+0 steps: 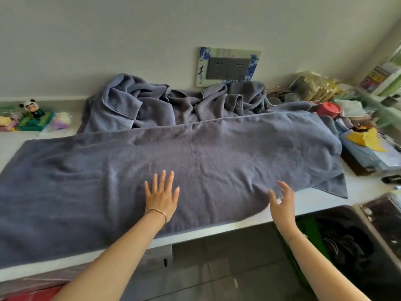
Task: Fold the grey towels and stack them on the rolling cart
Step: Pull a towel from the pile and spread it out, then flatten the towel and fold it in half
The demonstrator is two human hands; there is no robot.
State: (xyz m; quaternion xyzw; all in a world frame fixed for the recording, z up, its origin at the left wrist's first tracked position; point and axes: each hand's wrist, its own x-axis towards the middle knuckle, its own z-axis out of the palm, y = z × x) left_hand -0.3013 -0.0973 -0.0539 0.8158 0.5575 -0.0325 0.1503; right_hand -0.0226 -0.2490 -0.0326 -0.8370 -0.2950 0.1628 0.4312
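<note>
The left hand (161, 195) is lying flat on the spread grey towel (173, 161), its grip spread wide with fingers fanned toward 12 o'clock and pinching nothing; a thin bracelet (157, 212) is circling that wrist. At 3 o'clock from it, the right hand (282, 203) is hovering at the towel's near edge, its grip also spread, fingers curled loosely and blurred, holding nothing. The towel is stretching lengthwise across the white surface (314, 203) from 9 o'clock to 3 o'clock, one corner hanging loose at its right end. At 12 o'clock, against the wall, a crumpled pile of grey towels (173, 103) is lying heaped below a wall socket (227, 67). A panda figurine (31, 108) is standing at 10 o'clock, and a red lid (327, 108) is sitting amid clutter at 2 o'clock.
</note>
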